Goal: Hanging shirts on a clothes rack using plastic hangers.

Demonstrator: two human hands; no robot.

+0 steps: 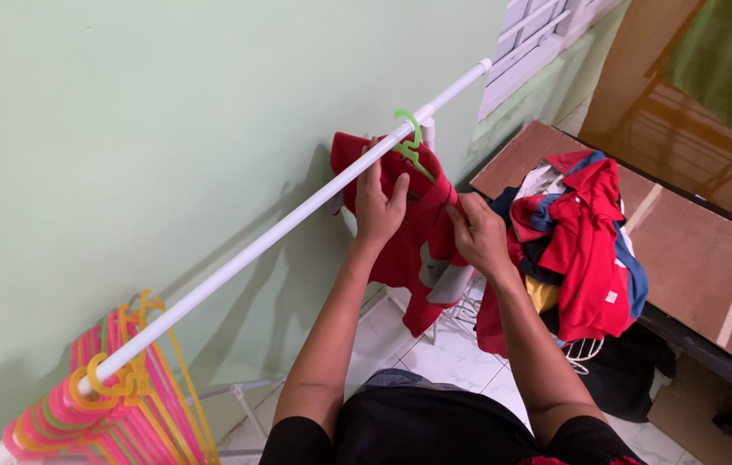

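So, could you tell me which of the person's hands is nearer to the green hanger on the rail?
Left. The left hand grips the red shirt just beneath the green hanger; the right hand holds the shirt lower, further right.

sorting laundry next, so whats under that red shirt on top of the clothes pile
Under the red shirt in the pile show blue, yellow and white clothes, over a white wire basket. Anything deeper in the pile is covered.

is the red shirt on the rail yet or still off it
On it: the red shirt hangs from a green hanger hooked over the white rail.
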